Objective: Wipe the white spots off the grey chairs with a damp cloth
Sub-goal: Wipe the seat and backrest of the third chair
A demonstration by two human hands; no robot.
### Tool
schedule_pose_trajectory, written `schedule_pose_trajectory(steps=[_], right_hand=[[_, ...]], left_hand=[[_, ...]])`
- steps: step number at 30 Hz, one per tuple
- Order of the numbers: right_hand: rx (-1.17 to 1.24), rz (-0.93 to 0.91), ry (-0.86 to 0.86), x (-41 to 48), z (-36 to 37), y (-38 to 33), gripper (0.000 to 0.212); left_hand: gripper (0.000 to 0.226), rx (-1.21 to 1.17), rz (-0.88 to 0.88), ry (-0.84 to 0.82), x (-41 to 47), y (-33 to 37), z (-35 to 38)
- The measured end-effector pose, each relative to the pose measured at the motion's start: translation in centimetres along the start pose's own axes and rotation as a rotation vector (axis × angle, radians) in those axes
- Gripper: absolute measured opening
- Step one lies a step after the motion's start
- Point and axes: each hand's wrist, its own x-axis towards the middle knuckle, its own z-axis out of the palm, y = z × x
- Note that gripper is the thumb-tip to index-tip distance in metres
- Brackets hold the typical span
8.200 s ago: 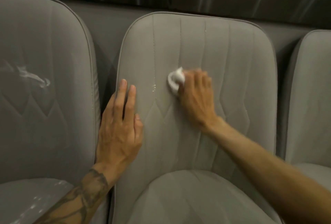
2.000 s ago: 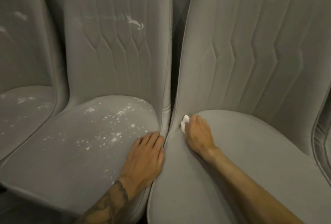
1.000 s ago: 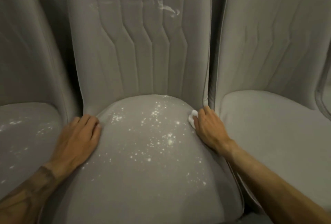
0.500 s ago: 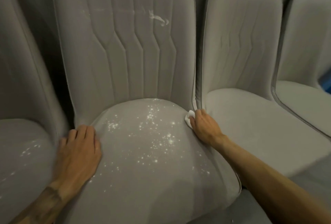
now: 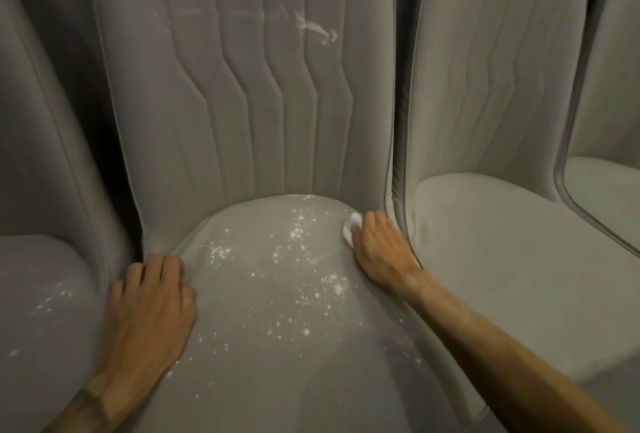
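Observation:
A grey padded chair (image 5: 214, 114) fills the middle of the head view. Its seat carries several white spots (image 5: 298, 270), and a white smear (image 5: 315, 29) marks the upper backrest. My right hand (image 5: 379, 249) presses a small white cloth (image 5: 350, 228) onto the back right corner of that seat, with only a bit of cloth showing past the fingers. Flat on the seat's left edge lies my left hand (image 5: 149, 308), fingers together and holding nothing.
A chair to the right (image 5: 485, 232) shows no spots on its seat. The chair on the left (image 5: 38, 311) has white specks on its seat. A fourth chair (image 5: 609, 180) is at the far right edge. All stand close side by side.
Over the last second both hands stayed on the spotted chair while the view drifted. Two seconds ago my hands were one chair to the right, the cloth in that chair's seat crease.

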Motion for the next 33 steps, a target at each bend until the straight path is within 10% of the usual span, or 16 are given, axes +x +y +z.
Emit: schedule_pose_trajectory(steps=[4, 14, 20, 33], right_hand=[[0.259, -0.106, -0.133, -1.3, 0.2, -2.0, 0.034], [-0.324, -0.173, 0.02, 1.1, -0.2, 2.8, 0.043], [-0.051, -0.202, -0.041, 1.3, -1.2, 3.5, 0.055], [0.094, -0.307, -0.151, 0.4, -0.2, 2.9, 0.017]], left_hand=[[0.023, -0.004, -0.015, 0.0, 0.0, 0.0, 0.1], [0.024, -0.059, -0.02, 0.016, -0.1, 0.0, 0.2], [0.023, -0.041, -0.029, 0.014, 0.0, -0.2, 0.5], [0.024, -0.082, -0.026, 0.01, -0.2, 0.1, 0.0]])
